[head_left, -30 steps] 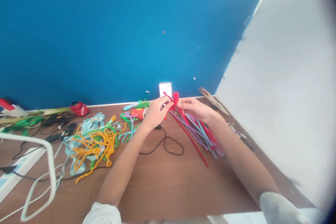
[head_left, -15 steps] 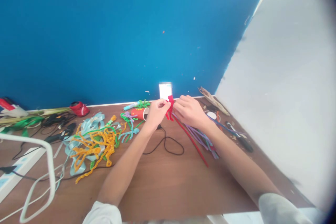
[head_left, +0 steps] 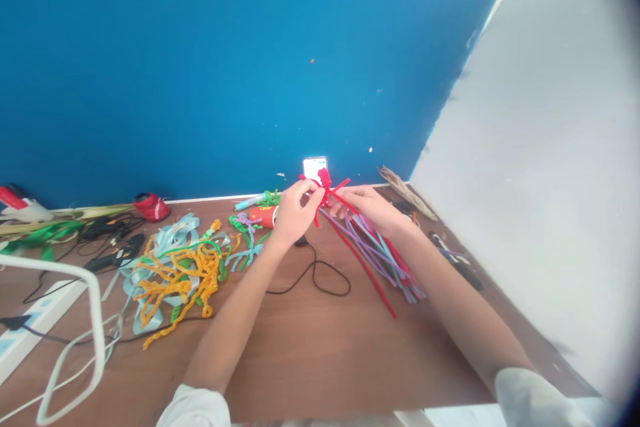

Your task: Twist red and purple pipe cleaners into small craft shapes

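In the middle of the view, above the desk, my left hand (head_left: 295, 212) is closed, thumb and fingertips pinching a red pipe-cleaner figure (head_left: 325, 180). Several fuzzy red ends stick out from it to the sides and downward. From the other side my right hand (head_left: 367, 205) meets the figure, its fingers curled on the red strands; the fingertips are partly covered. Under my right hand and forearm lies a bundle of purple, pale blue and red pipe cleaners (head_left: 376, 250). One long red pipe cleaner (head_left: 367, 272) lies apart, slanting toward me.
A lit phone (head_left: 314, 165) leans on the blue wall. To the left lie orange pipe cleaners (head_left: 200, 273), blue ribbon (head_left: 175, 235), a red paper cup (head_left: 261, 215) and a white power strip (head_left: 37, 327). A black cable (head_left: 330, 292) loops mid-desk; dark-handled pliers or cutters (head_left: 457, 263) lie right.
The red ends now spread out sideways instead of hanging down. My right hand has turned and lowered slightly, its fingers more stretched, and more of the pipe-cleaner bundle shows.
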Motion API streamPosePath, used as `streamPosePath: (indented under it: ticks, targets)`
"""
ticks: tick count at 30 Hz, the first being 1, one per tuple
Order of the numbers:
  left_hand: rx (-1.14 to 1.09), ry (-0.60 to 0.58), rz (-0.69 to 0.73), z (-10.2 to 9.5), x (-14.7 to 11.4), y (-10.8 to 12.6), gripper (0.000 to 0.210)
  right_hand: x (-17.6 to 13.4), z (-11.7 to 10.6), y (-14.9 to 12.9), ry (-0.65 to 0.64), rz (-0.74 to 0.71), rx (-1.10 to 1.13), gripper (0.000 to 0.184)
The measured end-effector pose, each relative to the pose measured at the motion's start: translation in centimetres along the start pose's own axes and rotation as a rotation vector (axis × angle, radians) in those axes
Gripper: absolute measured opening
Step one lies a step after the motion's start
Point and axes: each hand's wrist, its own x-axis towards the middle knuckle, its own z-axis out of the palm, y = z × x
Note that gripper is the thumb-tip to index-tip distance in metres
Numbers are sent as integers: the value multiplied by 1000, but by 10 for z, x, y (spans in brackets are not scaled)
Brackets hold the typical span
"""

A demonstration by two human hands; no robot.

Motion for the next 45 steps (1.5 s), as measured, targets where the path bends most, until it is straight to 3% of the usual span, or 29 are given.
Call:
streamPosePath:
  ticks: [3, 9, 15, 19, 22, 27, 30, 33, 35, 41, 45]
  targets:
    - [94, 5, 92, -2, 0, 4, 23, 2, 2, 2, -43, 76, 160, 33]
    - [146, 2, 128, -4, 0, 7, 21, 3, 6, 8, 53, -121, 229, 24]
    - [153, -4, 139, -3, -1, 6, 21, 3, 3, 10, 41, -163, 99, 25]
    - [87, -11, 52, 0, -2, 7, 22, 1, 4, 7, 55, -221, -26, 26]
    - [-53, -14, -79, 4, -3, 7, 23, -2, 6, 3, 128, -388, -382, 21]
    - [-471, -80, -505, 7, -2, 3, 27, -5, 7, 4, 231, -771, -1328, 15]
    - [-589, -115, -566, 7, 0, 2, 29, -4, 3, 9, 247, -911, -1541, 19]
    - [-518, -71, -433, 7, 0, 0, 31, -3, -1, 14, 328, -894, -1434, 22]
    - [-413, -23, -321, 7, 0, -1, 30, -3, 0, 15, 354, -775, -1234, 23]
    - [-98, 30, -85, 2, -1, 2, 24, -1, 10, 7, 85, -276, -336, 50]
    - [91, 20, 40, -2, -1, 7, 23, -1, 16, 0, 62, -123, 22, 39]
